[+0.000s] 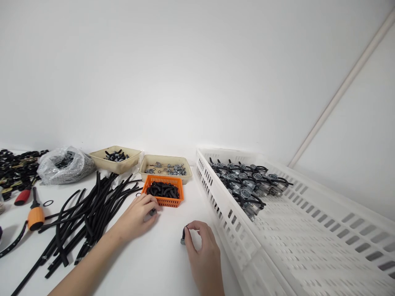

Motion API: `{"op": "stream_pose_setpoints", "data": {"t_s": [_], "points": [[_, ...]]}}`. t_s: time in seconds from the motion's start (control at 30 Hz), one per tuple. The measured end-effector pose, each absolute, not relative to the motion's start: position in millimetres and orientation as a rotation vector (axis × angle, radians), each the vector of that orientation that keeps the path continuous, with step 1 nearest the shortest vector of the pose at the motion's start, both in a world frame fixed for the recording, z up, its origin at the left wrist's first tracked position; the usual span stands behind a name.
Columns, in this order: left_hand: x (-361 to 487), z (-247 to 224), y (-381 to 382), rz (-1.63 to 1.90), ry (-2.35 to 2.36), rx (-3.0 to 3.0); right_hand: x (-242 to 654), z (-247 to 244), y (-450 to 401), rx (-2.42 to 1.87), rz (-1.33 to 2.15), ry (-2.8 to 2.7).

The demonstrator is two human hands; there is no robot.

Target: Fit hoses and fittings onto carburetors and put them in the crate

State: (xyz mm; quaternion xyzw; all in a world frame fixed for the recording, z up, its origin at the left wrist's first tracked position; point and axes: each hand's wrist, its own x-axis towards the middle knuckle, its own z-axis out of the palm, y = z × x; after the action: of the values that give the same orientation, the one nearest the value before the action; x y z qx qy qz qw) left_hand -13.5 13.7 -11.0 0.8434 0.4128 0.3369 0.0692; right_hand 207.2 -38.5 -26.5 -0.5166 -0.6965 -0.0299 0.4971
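My left hand [139, 216] is on the white table just in front of an orange basket [182, 193] of short black hose pieces [163, 189]. Its fingers curl around a small grey part [153, 211], mostly hidden by them. Farther right, my right hand [203, 250] pinches a short black piece with a grey fitting at its lower end [183, 241] between thumb and forefinger. Long black hoses [92, 218] lie in a loose pile left of my left forearm.
A white perforated crate [247, 242] on the right holds several clear-and-grey assemblies with black hoses [247, 179]. Behind stand two beige trays [135, 158] of small parts and a plastic bag [49, 168]. Orange-handled [36, 218] and red-handled [23, 197] tools lie left.
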Motion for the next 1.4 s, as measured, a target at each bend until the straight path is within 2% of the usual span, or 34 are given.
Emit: {"op": "stream_pose_setpoints", "data": {"t_s": [1.4], "points": [[-13.1,-12.6,14.9,0.993,1.251,2.525,205.1,-24.4,-40.9,-1.253,-0.017,-1.711]]}}
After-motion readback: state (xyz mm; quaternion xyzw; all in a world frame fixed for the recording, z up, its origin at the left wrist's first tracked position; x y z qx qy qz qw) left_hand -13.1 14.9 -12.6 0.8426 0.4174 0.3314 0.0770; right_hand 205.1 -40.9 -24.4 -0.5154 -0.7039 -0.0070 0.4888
